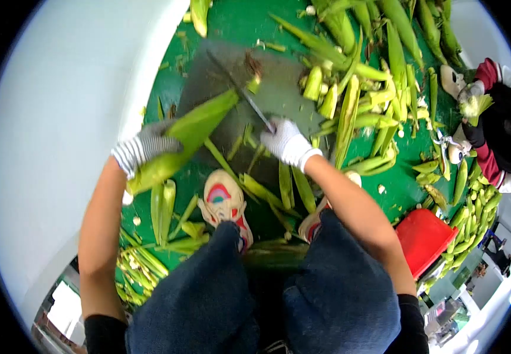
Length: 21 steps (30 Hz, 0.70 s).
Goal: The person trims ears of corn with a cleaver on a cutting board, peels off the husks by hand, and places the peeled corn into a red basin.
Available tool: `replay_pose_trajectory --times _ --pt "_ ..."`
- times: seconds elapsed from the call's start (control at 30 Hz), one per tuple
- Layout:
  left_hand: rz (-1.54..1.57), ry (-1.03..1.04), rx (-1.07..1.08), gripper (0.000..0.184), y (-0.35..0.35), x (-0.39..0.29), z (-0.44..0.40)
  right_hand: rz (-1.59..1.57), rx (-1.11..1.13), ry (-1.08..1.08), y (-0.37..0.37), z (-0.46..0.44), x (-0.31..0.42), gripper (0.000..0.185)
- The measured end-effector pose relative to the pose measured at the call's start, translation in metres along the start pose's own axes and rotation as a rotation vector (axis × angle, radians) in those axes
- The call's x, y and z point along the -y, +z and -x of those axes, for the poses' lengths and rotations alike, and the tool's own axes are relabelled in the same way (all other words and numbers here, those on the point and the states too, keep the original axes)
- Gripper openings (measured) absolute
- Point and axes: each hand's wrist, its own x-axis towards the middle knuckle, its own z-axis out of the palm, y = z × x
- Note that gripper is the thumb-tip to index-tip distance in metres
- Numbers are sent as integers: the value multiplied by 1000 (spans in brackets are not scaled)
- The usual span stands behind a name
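Observation:
My left hand (148, 147), in a striped grey-and-white glove, is wrapped round an ear of corn (199, 125) in its green husk. The ear tilts up to the right over a dark cutting board (208, 71) on the floor. My right hand (283, 141), gloved the same way, grips the handle of a knife (245, 94). Its long thin blade points up and left, passing by the ear's tip; whether it touches cannot be made out. A cut-off husk tip with brown silk (254, 79) lies on the board just beyond the blade.
Husk leaves and cut stalk ends (361, 106) litter the green floor (237, 20) at right. Whole ears (406, 29) lie at the upper right, with a larger heap (473, 218) behind a red container (425, 239). Another person (500, 124) works at far right. A white wall (66, 118) stands left.

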Motion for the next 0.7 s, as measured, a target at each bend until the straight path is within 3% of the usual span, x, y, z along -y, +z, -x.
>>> replay_pose_trajectory --times 0.07,0.1,0.13,0.2,0.23,0.27,0.33,0.4,0.47,0.53,0.57,0.63,0.7 --pt "-31 8 1 69 4 14 7 125 -42 -72 -4 6 -1 46" --pt "102 36 23 74 7 20 20 -173 -56 10 -1 9 -21 51" --pt "234 63 50 79 13 21 37 -499 19 206 -19 32 -4 44" --pt "165 172 -63 93 35 39 53 -143 -275 -21 -23 31 -40 49" --pt "308 142 -46 102 46 42 58 93 -471 -115 -28 35 -46 51" --pt "277 186 -107 104 60 39 63 402 -709 -255 -45 59 -27 52" --pt "208 302 -236 108 85 21 60 123 -521 -428 -60 70 2 66" --pt "345 416 -260 103 104 3 49 -189 -292 -511 -74 102 55 67" --pt "415 560 -257 102 117 -18 32 -254 -269 -644 -81 117 85 59" --pt "79 576 -397 96 111 -43 30 -158 -379 -888 -84 123 98 51" --pt "89 680 -467 88 107 -58 36 -33 -503 -993 -80 121 96 50" --pt "104 877 -591 72 96 -89 55 15 -552 -995 -70 116 86 49" --pt "-79 995 -633 55 82 -111 73 -24 -559 -975 -70 116 80 45"
